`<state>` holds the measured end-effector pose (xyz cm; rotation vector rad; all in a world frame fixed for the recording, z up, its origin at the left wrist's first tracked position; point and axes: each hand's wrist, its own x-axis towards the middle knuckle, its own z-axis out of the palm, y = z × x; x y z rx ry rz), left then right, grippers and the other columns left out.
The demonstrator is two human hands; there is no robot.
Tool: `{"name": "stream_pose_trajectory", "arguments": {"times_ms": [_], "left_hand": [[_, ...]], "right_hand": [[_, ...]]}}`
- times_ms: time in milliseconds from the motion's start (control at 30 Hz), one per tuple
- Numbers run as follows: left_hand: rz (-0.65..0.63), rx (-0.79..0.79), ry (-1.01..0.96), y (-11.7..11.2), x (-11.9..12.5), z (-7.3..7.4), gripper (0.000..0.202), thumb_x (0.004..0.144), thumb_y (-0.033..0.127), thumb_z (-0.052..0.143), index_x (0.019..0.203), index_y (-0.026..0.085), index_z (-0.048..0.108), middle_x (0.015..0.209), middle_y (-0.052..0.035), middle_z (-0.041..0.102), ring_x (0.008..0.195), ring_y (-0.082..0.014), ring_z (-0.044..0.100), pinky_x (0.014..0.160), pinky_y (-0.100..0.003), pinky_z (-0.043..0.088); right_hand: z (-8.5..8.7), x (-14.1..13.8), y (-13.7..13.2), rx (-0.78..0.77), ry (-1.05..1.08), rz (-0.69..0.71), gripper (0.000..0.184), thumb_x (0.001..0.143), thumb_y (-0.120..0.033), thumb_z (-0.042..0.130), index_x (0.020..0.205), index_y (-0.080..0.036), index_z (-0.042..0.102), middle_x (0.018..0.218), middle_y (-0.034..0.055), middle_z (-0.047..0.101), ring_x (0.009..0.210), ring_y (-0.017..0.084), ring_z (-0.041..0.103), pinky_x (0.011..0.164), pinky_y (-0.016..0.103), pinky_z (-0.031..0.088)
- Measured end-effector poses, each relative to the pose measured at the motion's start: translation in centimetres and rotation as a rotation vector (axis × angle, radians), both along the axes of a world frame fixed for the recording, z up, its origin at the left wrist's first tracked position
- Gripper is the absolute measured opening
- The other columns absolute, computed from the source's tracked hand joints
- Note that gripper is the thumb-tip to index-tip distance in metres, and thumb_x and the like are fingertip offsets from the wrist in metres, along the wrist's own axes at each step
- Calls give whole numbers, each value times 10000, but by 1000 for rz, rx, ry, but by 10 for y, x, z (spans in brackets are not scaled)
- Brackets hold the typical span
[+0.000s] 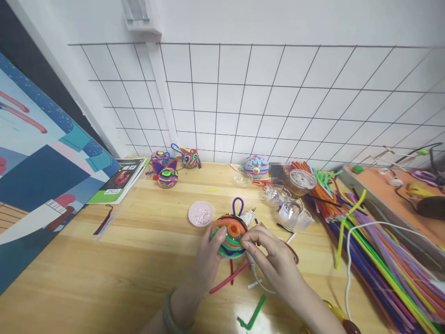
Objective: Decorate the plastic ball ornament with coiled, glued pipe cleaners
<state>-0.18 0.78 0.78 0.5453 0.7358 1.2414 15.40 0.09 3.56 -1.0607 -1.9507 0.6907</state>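
A round ornament (232,246) wrapped in coloured pipe cleaners, with an orange-red circle on its face and a purple loop on top, is held above the table. My left hand (207,260) grips it from the left, thumb across the front. At its right edge, my right hand (274,257) has thumb and forefinger pinched together; anything between the fingertips is too small to make out. Close behind the ornament sits a pink dish (200,214) of small shiny pieces. A hot glue gun (248,216) lies partly hidden behind the ornament and right hand.
Pipe cleaner bundles (368,260) and a white cable (348,260) cover the right side. Clear plastic balls (292,213) and a tape roll (301,180) lie behind. Finished ornaments (167,174) stand back left near books (121,181). A bent green pipe cleaner (255,315) lies in front.
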Motion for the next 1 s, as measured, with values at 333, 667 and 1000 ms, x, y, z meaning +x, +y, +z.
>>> {"name": "stream_pose_trajectory", "arguments": {"times_ms": [333, 667, 1000], "left_hand": [[-40, 48, -37, -1, -1, 3, 310, 805, 287, 680, 1095, 186, 639, 1023, -73, 708, 938, -205, 660, 817, -324, 530], [-63, 48, -48, -2, 0, 2, 287, 791, 316, 689, 1040, 177, 664, 1021, -87, 718, 931, -216, 671, 817, -329, 537], [-65, 13, -60, -2, 1, 3, 373, 780, 324, 700, 1110, 171, 618, 1048, -97, 707, 961, -240, 667, 824, -355, 532]], "right_hand": [[2, 4, -2, -3, -17, -19, 122, 961, -206, 486, 892, -234, 583, 771, 2, 584, 707, 137, 572, 660, 231, 443], [-4, 5, -1, -20, 3, -49, 108, 930, -255, 540, 849, -228, 606, 732, 13, 600, 659, 151, 553, 613, 251, 454], [-2, 4, -1, -22, 35, -54, 109, 923, -239, 548, 834, -219, 608, 722, 11, 599, 655, 147, 556, 616, 257, 457]]}}
